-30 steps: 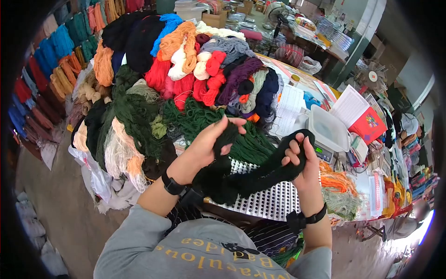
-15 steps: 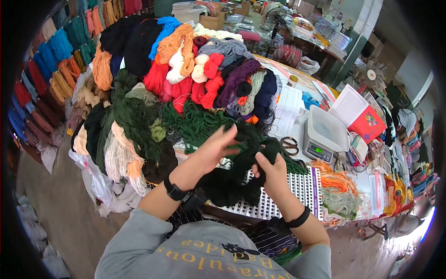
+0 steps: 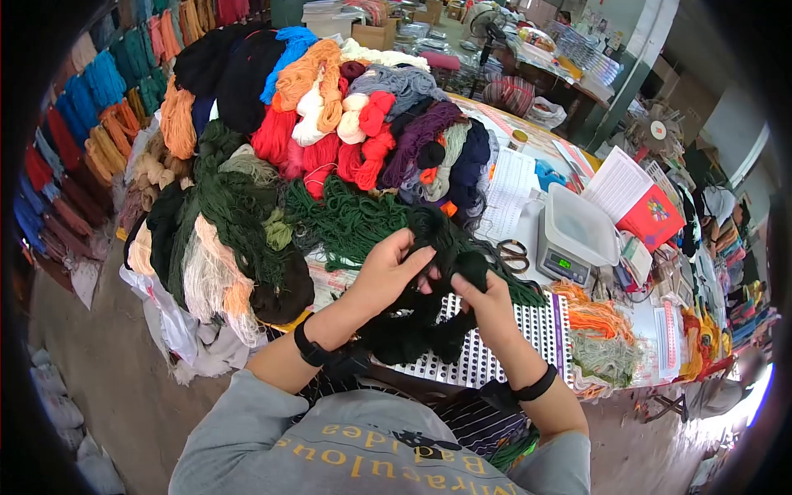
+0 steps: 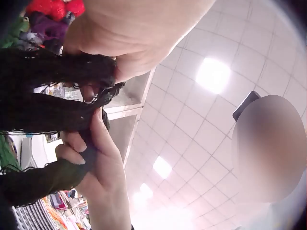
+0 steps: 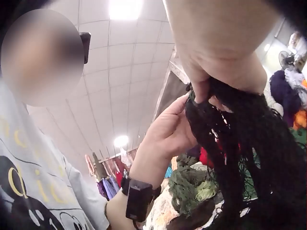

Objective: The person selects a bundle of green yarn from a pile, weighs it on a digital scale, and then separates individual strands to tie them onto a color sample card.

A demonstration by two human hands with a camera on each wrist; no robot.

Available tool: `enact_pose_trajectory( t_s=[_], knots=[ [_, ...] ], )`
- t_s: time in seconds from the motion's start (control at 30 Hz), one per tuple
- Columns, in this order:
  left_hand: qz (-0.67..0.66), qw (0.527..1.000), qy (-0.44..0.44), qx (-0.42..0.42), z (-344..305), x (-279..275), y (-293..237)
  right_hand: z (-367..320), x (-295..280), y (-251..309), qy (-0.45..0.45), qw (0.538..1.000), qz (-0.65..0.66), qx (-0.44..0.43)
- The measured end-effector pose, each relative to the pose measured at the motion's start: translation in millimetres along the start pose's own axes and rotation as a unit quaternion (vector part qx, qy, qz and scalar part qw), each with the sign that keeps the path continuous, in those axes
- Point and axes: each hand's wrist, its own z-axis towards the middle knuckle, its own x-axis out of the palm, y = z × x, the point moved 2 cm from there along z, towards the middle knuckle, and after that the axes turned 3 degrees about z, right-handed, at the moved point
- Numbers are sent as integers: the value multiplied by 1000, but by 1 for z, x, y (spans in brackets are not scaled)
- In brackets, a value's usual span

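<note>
Both hands are closed on one dark skein of yarn [image 3: 400, 340], which looks nearly black. The left hand [image 3: 388, 268] pinches it between thumb and fingers, and the right hand [image 3: 488, 309] has its fingers curled round another part, just beside the left. The skein is held up over the near edge of the bench [image 3: 648, 320], above a white sheet with dark dots [image 3: 511, 351]; its lower loops hang close to this sheet, and I cannot tell if they touch it.

I judge that the yarn is light and very soft, without any stiffness, so it sags wherever no finger supports it. It is probably not slippery, but the loose threads, visible in both wrist views, could catch or tangle. It seems better to take the whole bundle of strands, not a few threads, and to hold it at two places.

Behind the skein lies a dark green yarn pile [image 3: 355, 216]; toward the right edge of the bench are scissors [image 3: 515, 259] and a scale [image 3: 564, 266].
</note>
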Motion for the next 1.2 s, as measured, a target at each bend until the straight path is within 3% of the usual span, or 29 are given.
enact_pose_trajectory(
  t_s=[0.13,0.2,0.3,0.4,0.47,0.53,0.6,0.63,0.67,0.7,0.73,0.8,0.87,0.93,1.0,1.07,1.13,1.2],
  knots=[
    [-4,1000,-21,-18,-4,-12,-17,2,-3,14,-53,982,176,-45],
    [-7,999,-31,-7,-3,-19,-19,-3,-4,18,-51,971,231,25],
    [103,993,-22,-53,-8,-29,-35,-4,-17,11,10,957,286,53],
    [174,982,-21,-76,-5,-43,-44,-1,-38,17,-28,961,268,54],
    [143,979,-30,-141,-1,-67,-43,-2,-56,23,-62,959,275,33],
    [-23,989,-15,-144,0,-107,-47,3,-81,20,-179,952,248,25],
    [-273,956,-86,-59,0,-158,-55,14,-144,-4,-214,936,280,14],
    [-258,958,-115,-40,-2,-163,-60,14,-165,-13,-141,942,304,1],
    [-244,959,-143,-15,-2,-165,-67,11,-158,-9,-141,943,301,-2],
    [-154,982,-111,-3,0,-160,-70,9,-141,-3,-147,961,233,17],
    [-157,981,-114,-10,-2,-146,-75,1,-131,-6,-156,972,167,44],
    [-97,995,-27,-13,5,-106,-85,6,-128,-13,-158,982,103,28],
    [-8,999,35,18,12,-78,-78,11,-123,-11,-220,969,39,-103],
    [19,994,104,4,12,-48,-69,-2,-97,13,-178,977,88,-82],
    [35,987,159,-10,10,-20,-62,-8,-66,20,10,987,158,33],
    [47,971,232,-40,8,7,-50,-12,-24,19,128,932,317,123],
    [67,916,374,-132,1,25,-47,-8,-12,6,118,903,388,143],
    [83,916,381,-100,-3,36,-43,3,-7,27,135,925,356,17]
  ],
)
